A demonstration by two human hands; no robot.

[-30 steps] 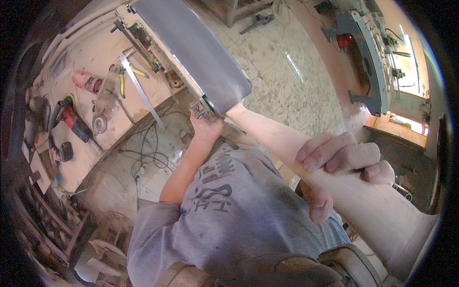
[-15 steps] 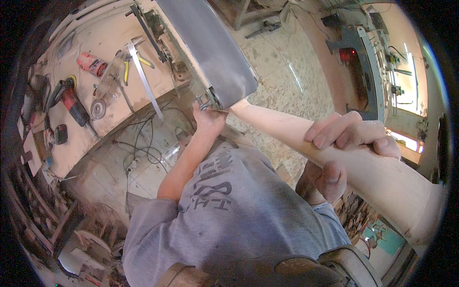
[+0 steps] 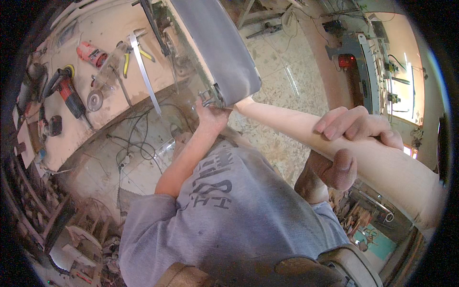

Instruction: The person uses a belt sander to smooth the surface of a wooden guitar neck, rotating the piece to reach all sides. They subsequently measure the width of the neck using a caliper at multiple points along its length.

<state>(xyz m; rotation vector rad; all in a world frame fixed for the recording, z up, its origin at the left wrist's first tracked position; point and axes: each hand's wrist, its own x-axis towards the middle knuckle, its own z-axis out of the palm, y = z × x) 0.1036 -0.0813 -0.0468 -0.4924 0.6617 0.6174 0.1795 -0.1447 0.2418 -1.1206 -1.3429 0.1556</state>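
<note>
A long, smooth, pale tapered wooden piece (image 3: 282, 120) slants across in front of me, thin at the left and broad toward the right rim. Its narrow end meets the lower end of a belt sander's grey belt (image 3: 222, 52). My right hand (image 3: 356, 138) grips the thicker part, fingers over the top and thumb on the near side. At the thin end, my left hand (image 3: 213, 118) is closed beside the sander's metal end fitting (image 3: 206, 99). Its fingers are partly hidden under the machine, and they seem to wrap the wood's narrow tip.
On the workbench (image 3: 114, 98) at left lie a red-and-black angle grinder (image 3: 71, 95), a red power tool (image 3: 92, 55), yellow-handled pliers (image 3: 126, 64) and a metal strip (image 3: 143, 71). Dark cables (image 3: 138, 143) trail on the floor below. A grey machine (image 3: 358, 71) stands at right.
The wooden piece and my right hand have shifted slightly to the right. The whole view has turned a little; my left hand stays at the sander's end.
</note>
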